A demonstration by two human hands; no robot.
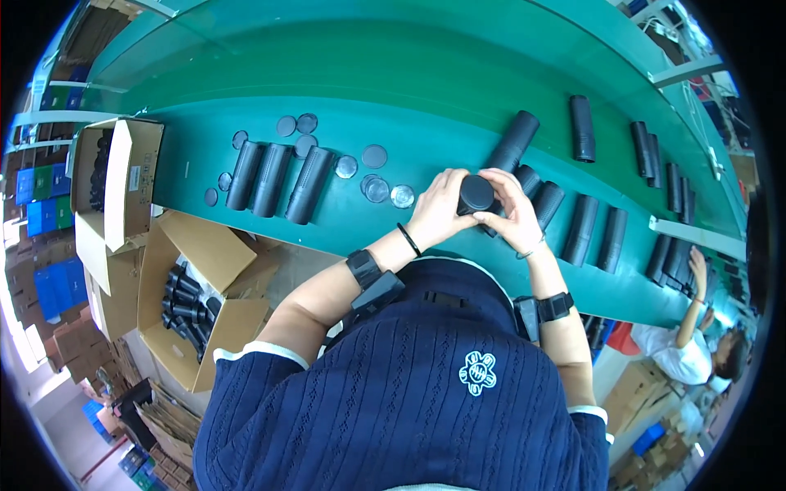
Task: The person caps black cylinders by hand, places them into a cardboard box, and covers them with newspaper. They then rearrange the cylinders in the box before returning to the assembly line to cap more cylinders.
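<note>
Over the near part of the green worktable [327, 233], both hands are closed around one black cylinder [476, 195]. Its round, flat black end points up toward me. My left hand [440, 209] grips its left side, and my right hand [516, 214] wraps its right side, with the thumbs meeting at the near edge. The lower part of the cylinder is hidden by my hands. Just beyond and to the right of my hands lie several black tubes, one of them a tilted tube [515, 141]. Clear and dark round discs [402, 195] are scattered left of my left hand.
Three black tubes [270, 180] lie side by side on the left. Open cardboard boxes [176, 327] holding black parts stand off the table's left end. More tubes [581, 229] line the right, where another person [688, 352] reaches onto the table. A metal post [696, 237] crosses there.
</note>
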